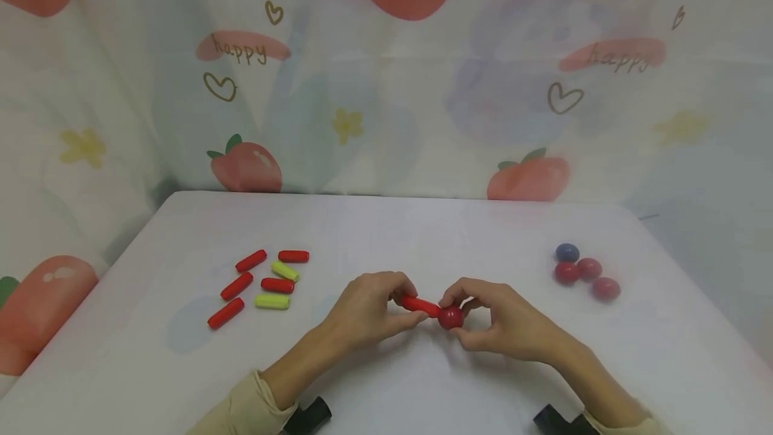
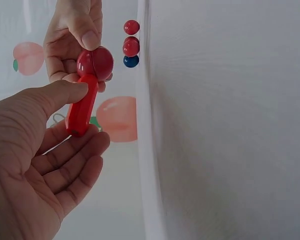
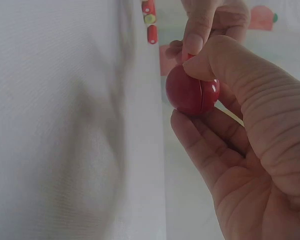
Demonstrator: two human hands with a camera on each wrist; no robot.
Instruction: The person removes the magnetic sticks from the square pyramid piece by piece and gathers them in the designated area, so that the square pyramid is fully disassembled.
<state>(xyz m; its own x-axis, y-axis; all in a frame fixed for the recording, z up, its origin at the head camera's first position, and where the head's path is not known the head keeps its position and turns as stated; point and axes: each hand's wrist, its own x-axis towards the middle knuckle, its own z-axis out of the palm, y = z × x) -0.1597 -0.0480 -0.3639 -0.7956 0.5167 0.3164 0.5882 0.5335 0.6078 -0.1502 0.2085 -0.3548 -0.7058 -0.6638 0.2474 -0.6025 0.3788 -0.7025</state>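
Over the middle of the table, my left hand [image 1: 368, 307] pinches a red faceted stick [image 2: 82, 110] between thumb and fingers. My right hand [image 1: 510, 317] holds a dark red ball [image 3: 191, 91] with a seam line, thumb on one side and fingertips on the other. One end of the stick meets the ball, and the two line up like a maraca with its handle. In the right wrist view the stick is mostly hidden behind the ball and my thumb.
On the table's left lie several red sticks [image 1: 226, 313] and two yellow-green sticks [image 1: 272, 301]. To the right sit a blue ball [image 1: 568, 252], a red ball [image 1: 566, 273] and two pinkish-red balls [image 1: 606, 289]. A printed cloth [image 1: 386, 86] hangs behind the white table [image 1: 386, 233].
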